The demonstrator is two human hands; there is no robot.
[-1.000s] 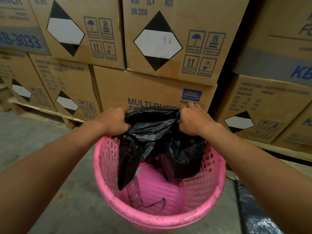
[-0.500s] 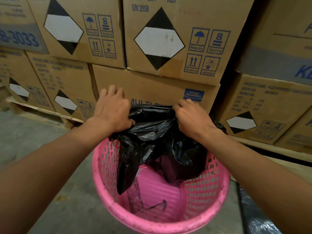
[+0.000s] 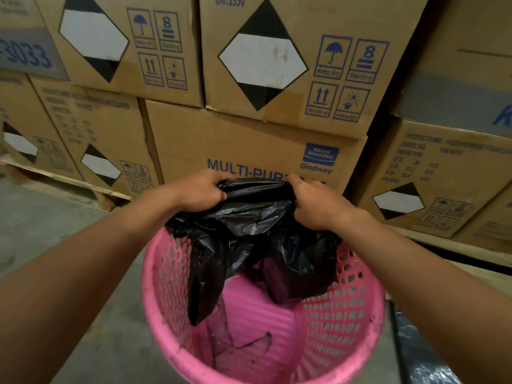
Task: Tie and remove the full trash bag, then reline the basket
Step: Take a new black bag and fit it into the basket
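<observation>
A pink perforated plastic basket (image 3: pixel 346 322) stands on the concrete floor right below me. A black plastic bag (image 3: pixel 257 234) hangs crumpled into its far half, with its lower end dangling inside and the pink bottom showing beneath. My left hand (image 3: pixel 201 194) is shut on the bag's top edge at the left. My right hand (image 3: pixel 315 206) is shut on the top edge at the right. Both hands hold the bag above the basket's far rim. A thin scrap of dark film lies on the basket's bottom.
Stacked cardboard cartons (image 3: pixel 249 139) on wooden pallets (image 3: pixel 69 184) form a wall just behind the basket. Grey concrete floor (image 3: pixel 41 225) lies to the left. A dark shiny plastic bag (image 3: pixel 424 356) lies on the floor at the lower right, beside the basket.
My left hand, which was spread flat over the bag half a second ago, has closed on the bag's top edge again. The bag sits a little higher and more bunched between the hands.
</observation>
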